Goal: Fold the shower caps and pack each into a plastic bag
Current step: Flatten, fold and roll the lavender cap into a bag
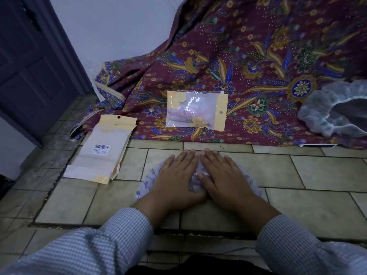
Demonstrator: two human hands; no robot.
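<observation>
Left hand: the left hand (174,175) lies flat, palm down, fingers straight and slightly spread, pressing on the shower cap (148,181); it curls round nothing.
Right hand: the right hand (222,175) lies flat beside it, fingers straight and pointing away from the person, also pressing on the cap; the thumb is stretched toward the left hand.
Hands together: side by side, index fingers nearly touching at the tips.
Shower cap: translucent white with a small purple print, flattened on the tiled floor (317,175) under both hands; its rounded edge shows out to the left and right of the hands.
Packed bag: a clear plastic bag (195,111) with yellow trim, something pale folded inside, lies on the patterned cloth (258,56) beyond the hands.
Empty bags: a stack of plastic bags (99,149), barcode label up, lies on the floor to the left, its top edge just reaching the cloth.
Other cap: a second cap (327,110), crumpled, sits on the cloth at the far right.
Sleeves: checked sleeves (111,241) cover both forearms.
</observation>
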